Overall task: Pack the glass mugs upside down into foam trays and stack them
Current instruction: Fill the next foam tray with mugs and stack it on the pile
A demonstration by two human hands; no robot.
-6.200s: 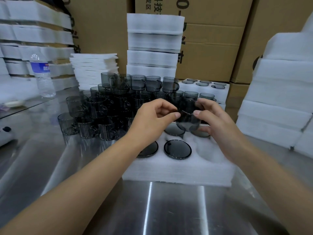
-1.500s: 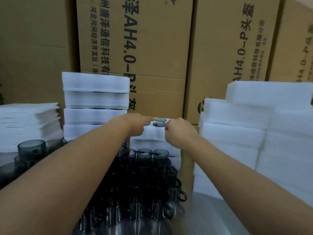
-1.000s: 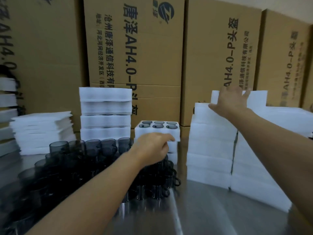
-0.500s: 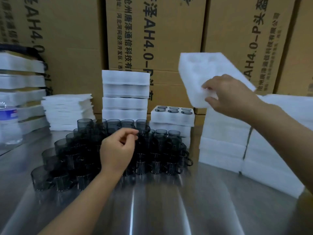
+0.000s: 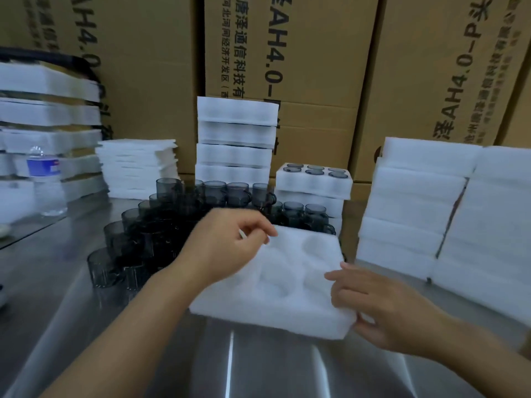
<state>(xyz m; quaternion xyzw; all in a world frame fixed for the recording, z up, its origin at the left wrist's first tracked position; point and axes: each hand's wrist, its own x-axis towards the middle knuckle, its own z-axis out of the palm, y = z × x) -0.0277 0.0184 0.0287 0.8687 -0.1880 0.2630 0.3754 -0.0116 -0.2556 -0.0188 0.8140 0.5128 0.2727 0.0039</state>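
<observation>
A white foam tray with round hollows, all vacant, lies on the steel table in front of me. My right hand holds its near right corner, thumb under the edge. My left hand hovers at the tray's far left side, fingers curled, with nothing seen in it. A crowd of smoky grey glass mugs stands upright behind and to the left. A filled tray with upside-down mugs tops a short stack at the back.
Stacks of unfilled foam trays stand at the right. Another tall stack of foam trays and thin foam sheets sit behind the mugs. A water bottle stands at the left. Cardboard boxes wall the back.
My right hand has brought the foam tray down from the right stack onto the table. My left hand moved right to the tray's far edge.
</observation>
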